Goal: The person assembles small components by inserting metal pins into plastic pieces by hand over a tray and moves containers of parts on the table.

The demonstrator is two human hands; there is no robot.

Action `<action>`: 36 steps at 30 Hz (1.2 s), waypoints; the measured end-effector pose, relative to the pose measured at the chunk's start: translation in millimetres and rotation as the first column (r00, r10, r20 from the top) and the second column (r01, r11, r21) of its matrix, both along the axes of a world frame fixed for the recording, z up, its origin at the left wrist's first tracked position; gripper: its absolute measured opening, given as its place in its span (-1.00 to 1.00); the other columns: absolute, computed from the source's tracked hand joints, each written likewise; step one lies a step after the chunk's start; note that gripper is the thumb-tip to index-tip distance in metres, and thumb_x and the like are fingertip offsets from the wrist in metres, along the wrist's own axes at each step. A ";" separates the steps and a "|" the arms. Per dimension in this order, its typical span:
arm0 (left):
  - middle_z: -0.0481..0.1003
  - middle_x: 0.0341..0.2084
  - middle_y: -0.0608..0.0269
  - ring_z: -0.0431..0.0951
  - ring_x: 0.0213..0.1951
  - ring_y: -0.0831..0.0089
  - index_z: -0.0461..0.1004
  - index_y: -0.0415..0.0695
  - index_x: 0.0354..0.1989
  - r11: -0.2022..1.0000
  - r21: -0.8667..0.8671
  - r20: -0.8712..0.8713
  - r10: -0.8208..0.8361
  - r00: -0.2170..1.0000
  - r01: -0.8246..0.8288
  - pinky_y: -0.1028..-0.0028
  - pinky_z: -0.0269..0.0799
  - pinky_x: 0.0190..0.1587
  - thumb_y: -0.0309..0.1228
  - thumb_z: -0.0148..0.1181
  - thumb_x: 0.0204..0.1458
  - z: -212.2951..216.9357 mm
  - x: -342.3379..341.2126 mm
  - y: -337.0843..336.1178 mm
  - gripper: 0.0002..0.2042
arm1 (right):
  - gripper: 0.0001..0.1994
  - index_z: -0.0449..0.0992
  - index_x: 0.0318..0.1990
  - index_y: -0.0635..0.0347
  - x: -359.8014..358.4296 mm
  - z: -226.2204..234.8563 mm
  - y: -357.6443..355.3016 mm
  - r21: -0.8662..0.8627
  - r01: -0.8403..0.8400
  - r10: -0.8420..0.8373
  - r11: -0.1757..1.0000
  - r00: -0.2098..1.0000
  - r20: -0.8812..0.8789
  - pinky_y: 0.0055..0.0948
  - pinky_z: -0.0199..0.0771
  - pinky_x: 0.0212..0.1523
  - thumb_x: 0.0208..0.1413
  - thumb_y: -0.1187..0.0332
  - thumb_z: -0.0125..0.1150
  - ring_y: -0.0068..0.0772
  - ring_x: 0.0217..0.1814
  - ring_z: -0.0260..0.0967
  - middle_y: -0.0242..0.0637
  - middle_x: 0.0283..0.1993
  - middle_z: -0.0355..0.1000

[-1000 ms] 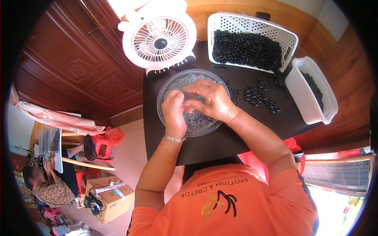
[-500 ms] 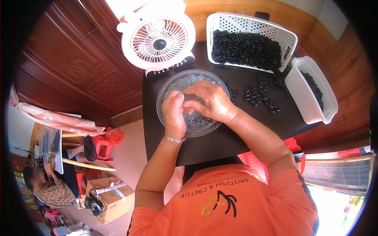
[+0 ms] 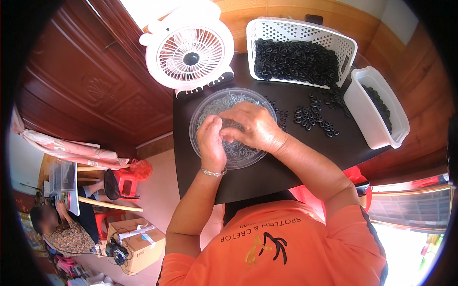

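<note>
Little has shifted since the earlier frames: both hands remain together over the clear round bowl (image 3: 205, 112), with only slight changes in finger position. Left hand (image 3: 211, 143), wearing a thin bracelet at the wrist, sits at centre frame with its fingers curled inward, the tips meeting those of the right hand (image 3: 250, 126); whether it grips anything cannot be told. Right hand lies just beside it, fingers bent and pinched toward the left, its contents hidden. Small grey parts (image 3: 228, 101) fill the bowl beneath both hands. Bowl rests on a dark table (image 3: 286, 162) at centre. White desk fan (image 3: 191, 45) stands at upper centre, touching the bowl's far rim. White perforated basket (image 3: 305, 35) at upper right holds black rings. Loose black rings (image 3: 312, 118) lie scattered on the table right of the bowl. White tub (image 3: 372, 112) at right also holds black rings.
</note>
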State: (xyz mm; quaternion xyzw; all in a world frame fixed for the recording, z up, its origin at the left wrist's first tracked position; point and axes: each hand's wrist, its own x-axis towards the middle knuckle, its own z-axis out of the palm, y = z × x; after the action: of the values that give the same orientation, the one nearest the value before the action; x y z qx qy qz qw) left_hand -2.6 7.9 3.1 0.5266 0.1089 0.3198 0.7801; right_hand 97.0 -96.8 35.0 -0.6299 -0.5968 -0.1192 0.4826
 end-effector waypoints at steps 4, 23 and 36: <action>0.34 -0.60 0.36 0.37 -0.62 0.59 0.37 -0.21 -0.43 1.000 0.010 -0.029 0.013 0.999 -0.013 0.61 0.25 -0.56 -0.37 -0.03 0.08 1.8 -0.1 -1.2 -0.83 | -0.69 0.52 -0.22 0.16 0.3 -1.7 -0.9 -0.022 0.014 -0.014 1.000 1.000 0.016 -0.30 0.45 -0.36 -0.20 0.32 0.35 -0.15 -0.38 0.42 -0.22 -0.43 0.42; 0.38 -0.71 0.30 0.33 -0.67 0.59 0.35 -0.19 -0.52 0.997 0.064 -0.050 0.042 0.998 -0.039 0.63 0.22 -0.59 -0.37 -0.04 0.06 1.3 -0.6 -3.4 -0.81 | -0.75 0.48 -0.25 0.19 -0.5 -5.6 0.9 -0.040 -0.002 0.002 0.999 1.000 0.001 -0.29 0.43 -0.37 -0.11 0.34 0.27 -0.11 -0.40 0.42 -0.18 -0.44 0.41; 0.36 -0.72 0.30 0.29 -0.72 0.60 0.35 -0.25 -0.49 0.986 0.100 -0.072 0.140 0.987 -0.133 0.64 0.17 -0.68 -0.40 -0.10 0.06 2.2 -0.4 -7.9 -0.81 | -0.89 0.45 -0.39 0.16 -4.8 -20.9 10.2 -0.031 0.035 -0.033 0.999 0.999 0.041 -0.30 0.40 -0.50 -0.10 0.38 0.19 -0.17 -0.52 0.39 -0.25 -0.56 0.40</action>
State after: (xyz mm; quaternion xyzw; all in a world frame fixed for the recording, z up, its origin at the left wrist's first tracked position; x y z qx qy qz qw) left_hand -3.1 0.0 5.3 0.5667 0.1603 0.3563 0.7255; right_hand 92.1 -86.6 14.1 -0.6449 -0.5975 -0.1308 0.4583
